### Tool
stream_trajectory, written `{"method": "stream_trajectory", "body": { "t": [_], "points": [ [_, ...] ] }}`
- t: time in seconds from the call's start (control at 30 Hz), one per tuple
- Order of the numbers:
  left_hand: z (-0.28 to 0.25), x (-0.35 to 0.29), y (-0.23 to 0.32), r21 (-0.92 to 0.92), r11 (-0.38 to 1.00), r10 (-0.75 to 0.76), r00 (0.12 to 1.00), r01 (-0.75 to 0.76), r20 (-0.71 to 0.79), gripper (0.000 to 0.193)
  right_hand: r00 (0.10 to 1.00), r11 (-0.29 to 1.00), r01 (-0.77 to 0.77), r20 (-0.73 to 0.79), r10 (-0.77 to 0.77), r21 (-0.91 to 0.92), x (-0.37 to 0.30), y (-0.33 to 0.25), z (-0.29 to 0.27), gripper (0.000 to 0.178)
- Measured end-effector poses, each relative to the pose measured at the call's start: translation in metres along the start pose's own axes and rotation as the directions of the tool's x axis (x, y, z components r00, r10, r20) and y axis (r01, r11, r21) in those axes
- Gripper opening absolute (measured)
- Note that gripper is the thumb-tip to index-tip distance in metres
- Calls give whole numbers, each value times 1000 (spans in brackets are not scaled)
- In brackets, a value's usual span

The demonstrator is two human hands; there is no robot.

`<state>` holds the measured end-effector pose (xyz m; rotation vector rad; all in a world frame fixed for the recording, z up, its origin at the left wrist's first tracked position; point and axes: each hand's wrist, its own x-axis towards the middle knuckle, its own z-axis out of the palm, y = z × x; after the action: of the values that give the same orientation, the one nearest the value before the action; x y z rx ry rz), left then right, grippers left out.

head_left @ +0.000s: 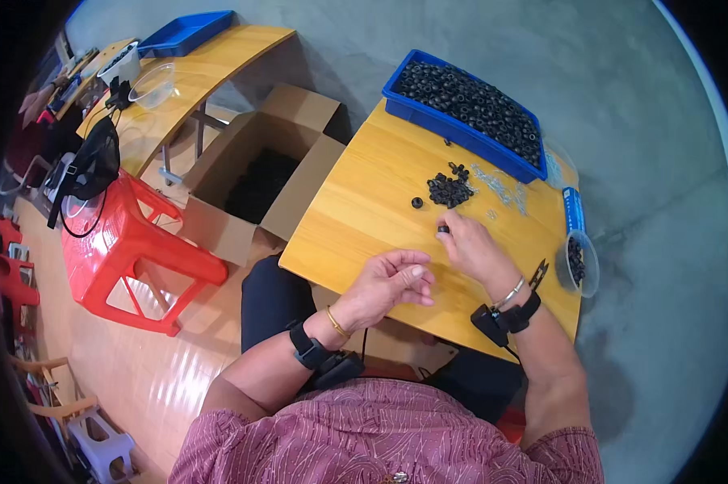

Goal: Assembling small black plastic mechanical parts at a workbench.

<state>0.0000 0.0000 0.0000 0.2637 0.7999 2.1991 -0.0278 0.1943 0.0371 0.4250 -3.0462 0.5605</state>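
Observation:
My right hand (pixel 470 246) is closed in a pinch on a small black round piece (pixel 443 229), just above the wooden table (pixel 356 202). My left hand (pixel 387 284) is at the table's near edge, fingers loosely curved and apart, with nothing visible in it. A single black ring-like piece (pixel 416 202) lies just beyond my right fingertips. Behind it is a small heap of black pieces (pixel 449 189), with scattered small silver metal parts (pixel 501 189) to its right. Too little of the pinched piece shows to tell its details.
A blue tray (pixel 461 113) full of black rings stands at the table's far side. On the right are a clear cup (pixel 590 270) of black pieces, a blue box (pixel 573 211) and dark snips (pixel 539 274). Left are an open carton (pixel 219 234) and a red stool (pixel 130 250).

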Motion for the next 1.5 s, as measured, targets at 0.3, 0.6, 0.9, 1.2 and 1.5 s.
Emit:
{"method": "stream_trajectory", "body": {
  "t": [0.3, 0.6, 0.9, 1.2, 1.5],
  "points": [
    [3, 6, 2, 21, 1000, 1, 996, 1, -93, 25, 937, 928, 307, -236, -257, 212, -33, -50, -3, 18],
    [-1, 2, 0, 63, 997, 44, 997, -40, -68, 19, 987, 922, 15, -154, 48, 387, -28, -23, -13, 13],
    [-3, 1, 1, -11, 1000, 14, 1000, -14, -24, 24, 963, 984, -168, -203, 178, 63, 23, 17, -7, 13],
    [-4, 0, 2, 5, 1000, 1, 1000, -1, -7, 24, 984, 967, -133, -150, 102, -216, 26, 17, -2, 17],
    [-3, 0, 1, 93, 996, -7, 1000, 9, -20, 23, 951, 955, -281, -161, 263, -95, 21, 29, -1, 13]
  ]
}}
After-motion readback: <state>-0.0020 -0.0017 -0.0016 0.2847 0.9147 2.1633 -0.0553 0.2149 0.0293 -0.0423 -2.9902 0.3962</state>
